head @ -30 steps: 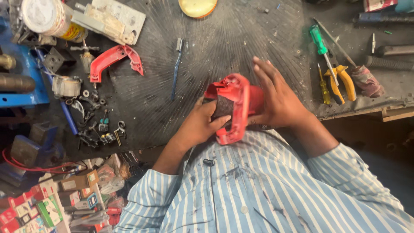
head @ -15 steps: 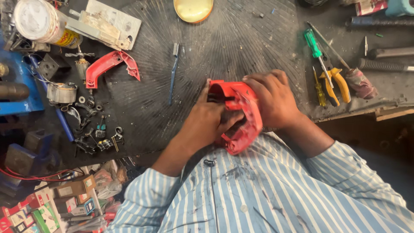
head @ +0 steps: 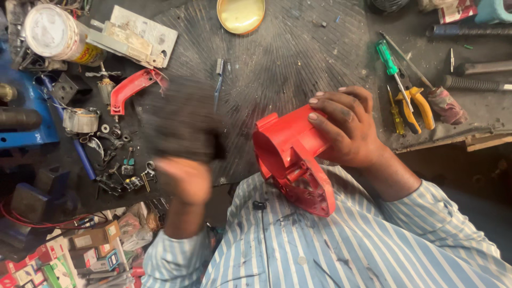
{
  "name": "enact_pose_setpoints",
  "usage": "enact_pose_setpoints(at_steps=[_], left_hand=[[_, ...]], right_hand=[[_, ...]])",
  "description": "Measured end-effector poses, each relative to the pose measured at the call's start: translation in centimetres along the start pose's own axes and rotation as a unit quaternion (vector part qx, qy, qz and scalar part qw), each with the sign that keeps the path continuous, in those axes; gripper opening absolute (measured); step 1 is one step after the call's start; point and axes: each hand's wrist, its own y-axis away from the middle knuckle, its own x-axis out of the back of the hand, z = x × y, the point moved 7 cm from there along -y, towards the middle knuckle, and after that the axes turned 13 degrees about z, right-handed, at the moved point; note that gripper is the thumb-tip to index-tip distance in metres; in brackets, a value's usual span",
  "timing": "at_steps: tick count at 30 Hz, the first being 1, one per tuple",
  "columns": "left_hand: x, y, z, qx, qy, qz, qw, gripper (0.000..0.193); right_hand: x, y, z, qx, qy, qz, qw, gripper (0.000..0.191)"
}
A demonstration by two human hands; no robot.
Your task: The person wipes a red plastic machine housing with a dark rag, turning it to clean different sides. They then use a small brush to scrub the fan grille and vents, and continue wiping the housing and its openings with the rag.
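My right hand (head: 349, 130) grips a red plastic tool housing (head: 290, 160) by its round end and holds it tilted just above my chest, open side facing me. My left hand (head: 184, 178) is off to the left, motion-blurred, closed around a dark bulky part (head: 181, 125) that is too blurred to identify. The two hands are well apart. Both sleeves are blue-and-white striped.
On the dark workbench (head: 298, 58) lie a second red housing half (head: 130, 88), a blue-handled brush (head: 217, 80), a round brass tin (head: 241, 14), a green screwdriver (head: 392, 66), yellow-handled pliers (head: 418, 104), a white can (head: 50, 34) and several small metal parts (head: 114, 170). Boxes (head: 64, 256) sit lower left.
Both hands were together on the red housing. Now my left hand has swung away to the left with a dark part, and my right hand alone holds the housing, turned and tilted.
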Motion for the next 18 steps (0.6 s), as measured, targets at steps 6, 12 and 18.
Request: enact_pose_setpoints(at_steps=[6, 12, 18], left_hand=[[-11.5, 3.3, 1.4, -0.300, -0.508, -0.426, 0.686, 0.056], [-13.2, 2.8, 4.1, -0.476, -0.377, -0.482, 0.631, 0.014], [-14.4, 3.0, 4.4, -0.549, -0.351, -0.471, 0.595, 0.007]], right_hand=[[-0.9, -0.1, 0.4, -0.030, -0.069, -0.035, 0.997, 0.046], [-2.0, -0.4, -0.1, -0.032, -0.171, -0.092, 0.980, 0.074], [-2.2, 0.1, 0.2, -0.043, -0.129, -0.067, 0.988, 0.066]])
